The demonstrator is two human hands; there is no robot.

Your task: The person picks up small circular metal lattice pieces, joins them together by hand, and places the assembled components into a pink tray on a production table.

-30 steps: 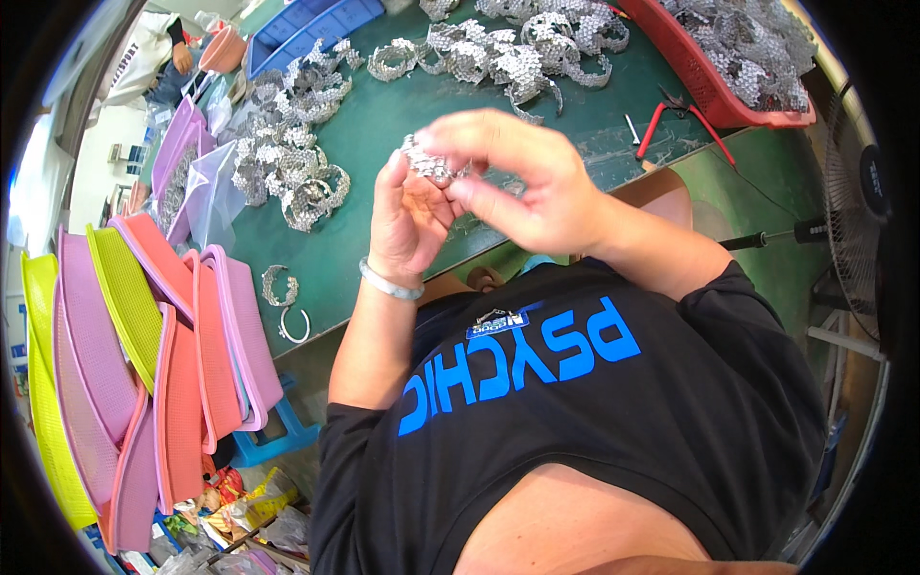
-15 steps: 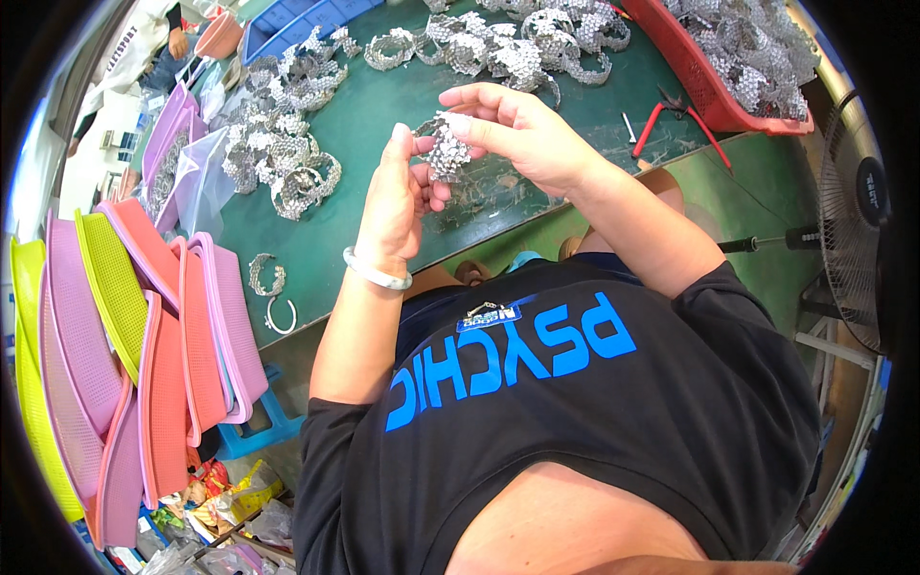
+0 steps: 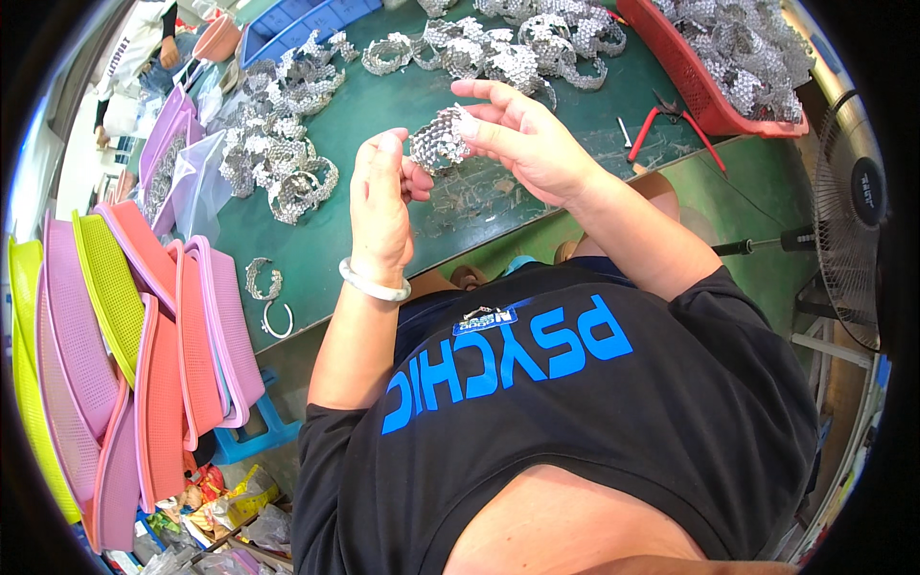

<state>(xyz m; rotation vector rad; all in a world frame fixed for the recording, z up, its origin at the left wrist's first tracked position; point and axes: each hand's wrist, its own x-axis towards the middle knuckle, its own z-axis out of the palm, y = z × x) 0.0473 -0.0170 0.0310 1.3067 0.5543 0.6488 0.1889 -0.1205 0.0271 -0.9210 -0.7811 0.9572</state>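
Above the table's near edge, a silver bracelet (image 3: 440, 142) with a scaly, perforated surface is held between my two hands. My right hand (image 3: 533, 149) pinches its right side between thumb and fingers. At its left side my left hand (image 3: 381, 206) has thumb and fingers closed about the edge; the fingertips are partly hidden. A pale bangle (image 3: 375, 281) circles my left wrist. Similar silver bracelets (image 3: 305, 182) lie piled on the left of the table, and more bracelets (image 3: 498, 53) spread along the far side.
Red-handled pliers (image 3: 676, 120) lie at right beside a red basket (image 3: 661, 57) heaped with silver pieces. A small bracelet (image 3: 264, 278) and a plain ring (image 3: 278, 321) sit near the left edge. Coloured baskets (image 3: 158, 383) are stacked at left; a fan (image 3: 853, 201) stands right.
The bracelet has turned so that its curved, open shape shows more, and it sits slightly further left. My left hand has shifted a little left, its fingers reaching less far beneath the bracelet.
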